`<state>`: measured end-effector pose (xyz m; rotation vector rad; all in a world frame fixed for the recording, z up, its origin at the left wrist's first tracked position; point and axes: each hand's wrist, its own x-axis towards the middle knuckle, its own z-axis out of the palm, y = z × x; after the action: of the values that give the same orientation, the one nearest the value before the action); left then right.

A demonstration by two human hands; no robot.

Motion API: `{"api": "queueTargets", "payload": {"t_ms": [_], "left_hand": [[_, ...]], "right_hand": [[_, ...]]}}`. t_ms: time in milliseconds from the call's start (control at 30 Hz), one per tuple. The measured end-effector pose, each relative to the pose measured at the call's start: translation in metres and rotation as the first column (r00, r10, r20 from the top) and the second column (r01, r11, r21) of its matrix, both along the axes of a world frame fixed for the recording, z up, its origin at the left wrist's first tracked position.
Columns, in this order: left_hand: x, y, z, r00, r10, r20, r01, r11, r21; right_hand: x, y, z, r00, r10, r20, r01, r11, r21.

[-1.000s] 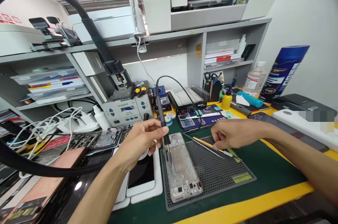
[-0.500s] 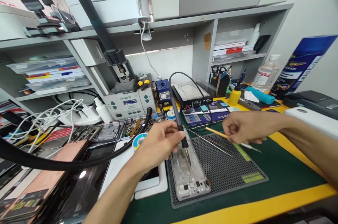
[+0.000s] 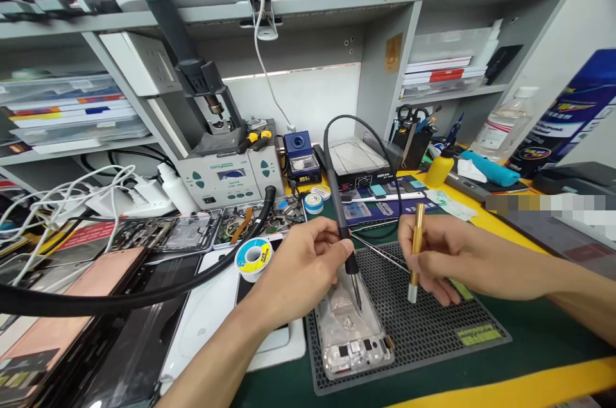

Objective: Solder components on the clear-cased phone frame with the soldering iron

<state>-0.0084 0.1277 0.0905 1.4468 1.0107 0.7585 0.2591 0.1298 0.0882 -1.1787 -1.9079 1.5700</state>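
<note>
My left hand (image 3: 312, 267) is closed around the dark grip of a soldering iron (image 3: 344, 215). The iron's metal tip points down over an opened phone frame (image 3: 344, 318), close to its inner surface; I cannot tell if they touch. My right hand (image 3: 447, 260) pinches a gold-coloured pen-like tool (image 3: 418, 244) with a pale lower end, held nearly upright above the honeycomb mat (image 3: 404, 324). Between the hands, metal tweezers (image 3: 380, 250) lie on the mat, partly hidden by my right hand.
A solder spool (image 3: 264, 260) sits left, near a thick black hose (image 3: 144, 302). Stacked phone parts (image 3: 91, 305) crowd the left side. Behind stand a hot-air station (image 3: 231, 177), a heating plate (image 3: 360, 164), a yellow bottle (image 3: 439, 169) and a clear bottle (image 3: 505, 122).
My right hand has turned, and the slender tool that lay slanted in it is now nearly upright. My left hand keeps the iron over the phone frame. The camera view has shifted.
</note>
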Motion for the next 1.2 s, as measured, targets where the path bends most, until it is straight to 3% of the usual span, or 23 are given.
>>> {"api": "queueTargets", "payload": {"t_ms": [267, 367, 533, 633, 833, 1200], "left_hand": [[0.003, 0.000, -0.003, 0.998, -0.019, -0.068, 0.022, 0.998, 0.051], [0.003, 0.000, -0.004, 0.997, -0.019, -0.079, 0.023, 0.999, 0.049], [0.005, -0.002, -0.004, 0.996, 0.000, -0.092, 0.004, 0.999, 0.038], [0.007, -0.001, -0.005, 0.994, 0.031, -0.104, -0.025, 0.998, 0.053], [0.009, 0.001, -0.011, 0.987, 0.082, -0.139, -0.067, 0.992, 0.112], [0.012, 0.001, -0.012, 0.982, 0.118, -0.145, -0.091, 0.979, 0.183]], "right_hand": [[-0.001, -0.003, 0.004, 0.991, 0.051, 0.122, -0.050, 0.999, -0.015], [-0.002, -0.004, 0.009, 0.997, 0.061, 0.056, -0.058, 0.996, -0.066], [-0.009, -0.007, 0.005, 0.988, -0.034, -0.153, 0.019, 0.995, -0.098], [-0.014, -0.013, -0.004, 0.983, -0.072, -0.166, 0.069, 0.997, -0.027], [-0.019, -0.028, -0.018, 0.997, -0.062, -0.043, 0.067, 0.991, 0.113], [-0.025, -0.036, -0.021, 0.999, -0.038, 0.039, 0.025, 0.955, 0.297]]}}
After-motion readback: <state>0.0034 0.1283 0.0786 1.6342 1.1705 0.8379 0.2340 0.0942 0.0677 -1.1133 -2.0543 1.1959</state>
